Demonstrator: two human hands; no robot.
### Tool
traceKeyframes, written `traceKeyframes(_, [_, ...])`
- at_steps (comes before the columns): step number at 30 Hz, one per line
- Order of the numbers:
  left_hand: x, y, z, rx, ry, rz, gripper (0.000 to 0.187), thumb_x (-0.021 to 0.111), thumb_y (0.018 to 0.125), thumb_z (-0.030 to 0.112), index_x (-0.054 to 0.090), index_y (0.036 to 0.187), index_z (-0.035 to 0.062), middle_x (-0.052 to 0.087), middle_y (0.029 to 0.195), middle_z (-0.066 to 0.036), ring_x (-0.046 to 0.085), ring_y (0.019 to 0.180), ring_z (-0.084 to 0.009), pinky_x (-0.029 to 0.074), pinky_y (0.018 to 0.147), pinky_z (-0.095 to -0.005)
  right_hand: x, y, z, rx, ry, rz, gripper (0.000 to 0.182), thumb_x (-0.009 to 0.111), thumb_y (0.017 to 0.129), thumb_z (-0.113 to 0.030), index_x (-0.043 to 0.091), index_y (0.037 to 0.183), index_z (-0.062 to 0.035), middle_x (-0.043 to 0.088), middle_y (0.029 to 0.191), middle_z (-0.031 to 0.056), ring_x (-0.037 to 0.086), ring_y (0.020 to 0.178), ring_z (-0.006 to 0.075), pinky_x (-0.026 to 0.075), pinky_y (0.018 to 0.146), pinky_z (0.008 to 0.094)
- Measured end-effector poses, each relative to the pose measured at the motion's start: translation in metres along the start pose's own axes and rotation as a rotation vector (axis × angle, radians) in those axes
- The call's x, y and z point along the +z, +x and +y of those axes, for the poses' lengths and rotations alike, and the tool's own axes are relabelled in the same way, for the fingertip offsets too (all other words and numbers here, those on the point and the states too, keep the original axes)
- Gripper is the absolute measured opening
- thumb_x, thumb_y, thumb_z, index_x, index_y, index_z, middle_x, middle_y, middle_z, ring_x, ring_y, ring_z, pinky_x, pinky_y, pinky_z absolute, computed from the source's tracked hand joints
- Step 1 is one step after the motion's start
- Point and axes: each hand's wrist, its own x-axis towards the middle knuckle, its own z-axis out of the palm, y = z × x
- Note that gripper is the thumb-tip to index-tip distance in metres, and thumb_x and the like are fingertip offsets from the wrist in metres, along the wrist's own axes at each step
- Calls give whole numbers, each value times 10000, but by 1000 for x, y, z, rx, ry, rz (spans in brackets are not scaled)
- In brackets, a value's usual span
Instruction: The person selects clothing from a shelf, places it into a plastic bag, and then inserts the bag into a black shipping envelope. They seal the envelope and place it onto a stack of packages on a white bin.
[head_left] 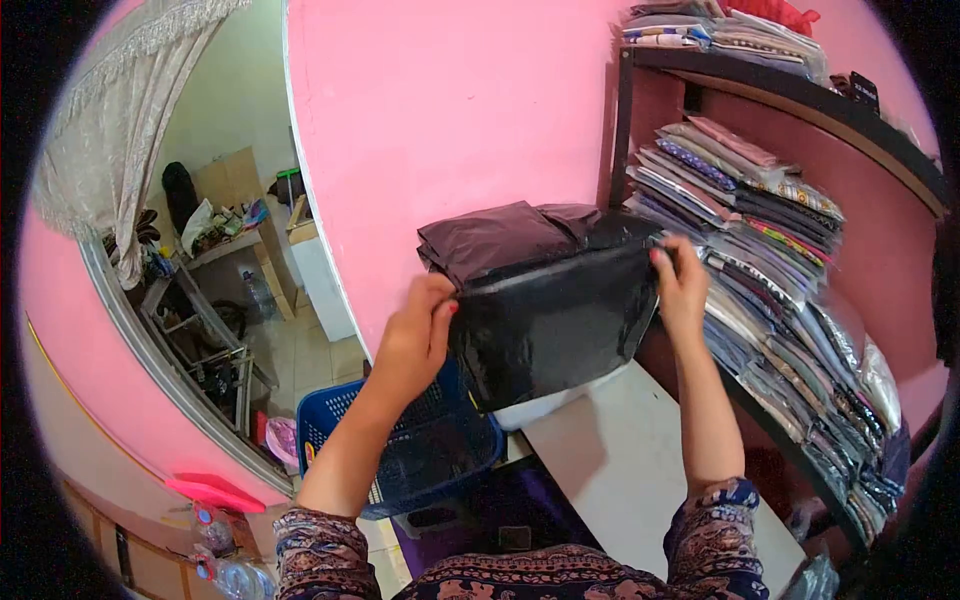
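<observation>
The left hand [415,325] and right hand [686,292] grip opposite edges of a black bag [560,325], raised near the pink wall [450,110], with open space between the forearms [347,450] over the table [620,445].

I am wearing the one camera on my head, and it is looking forward and down from above my blue-and-pink patterned cloth sleeves [322,560]. It is facing the pink painted wall [450,110], viewing my bare left hand [410,332] and bare right hand [683,288] from close by. Its wide round view is bending the dark-edged shelf [800,107] at right and reaching the pale lace curtain [115,150] at far left.
</observation>
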Motion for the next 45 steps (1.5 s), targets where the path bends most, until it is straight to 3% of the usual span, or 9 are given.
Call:
traceKeyframes(2, [-2,30,-12,11,53,3,138,439,923,39,558,993,42,577,815,-173,583,657,-301,472,627,-348,14,37,-38,228,223,-64,127,580,871,-83,562,983,-27,597,744,76,607,601,134,445,487,247])
traceKeyframes(7, [1,101,-49,104,-113,44,167,411,912,4,577,894,3,530,717,-5,432,524,-47,368,515,-212,76,128,-25,37,506,-18,119,560,870,-24,533,980,12,588,764,68,642,646,149,536,545,257])
traceKeyframes(12, [1,174,-102,53,76,105,189,402,901,-4,590,890,5,589,771,-40,526,632,-75,447,638,-227,142,190,-14,91,585,-11,200,560,785,45,533,982,20,629,834,124,650,643,168,544,567,281])
traceKeyframes(16, [27,209,-200,50,61,204,203,402,894,3,605,894,14,594,731,-64,533,672,-114,441,663,-255,226,212,38,-68,109,2,356,633,709,-27,532,1049,-5,637,906,182,649,825,222,500,745,351])
traceKeyframes(23, [63,191,-353,-338,38,84,230,409,863,-6,637,851,19,644,802,-102,588,757,-167,474,732,-284,295,191,124,176,421,-554,491,609,789,-2,440,1248,-43,504,1189,166,569,1018,202,458,863,294])
traceKeyframes(33, [71,174,-389,-827,-231,-50,200,451,868,9,648,900,3,643,857,-68,584,793,-150,470,749,-277,207,155,81,-245,148,-940,407,553,883,-187,497,1270,-74,541,1251,154,499,1177,312,393,982,374])
traceKeyframes(38, [73,164,-386,-904,-363,-12,182,471,870,27,649,902,11,643,862,-65,587,788,-148,472,737,-273,179,95,80,-330,-120,-890,481,458,920,-440,526,1259,-105,498,1305,170,404,1270,338,270,1035,561])
traceKeyframes(40, [72,166,-389,-658,-101,69,189,481,877,95,653,882,17,626,735,-49,585,665,-153,472,596,-275,180,89,85,-288,-101,-874,487,459,917,-448,527,1263,-111,492,1314,161,395,1278,328,256,1053,538])
traceKeyframes(45, [71,177,-282,-149,417,104,336,552,877,255,602,1071,-14,623,1042,-149,579,982,-244,433,872,-340,174,66,74,-370,-261,-664,520,445,905,-491,492,1304,-162,466,1342,157,392,1280,332,215,1066,552])
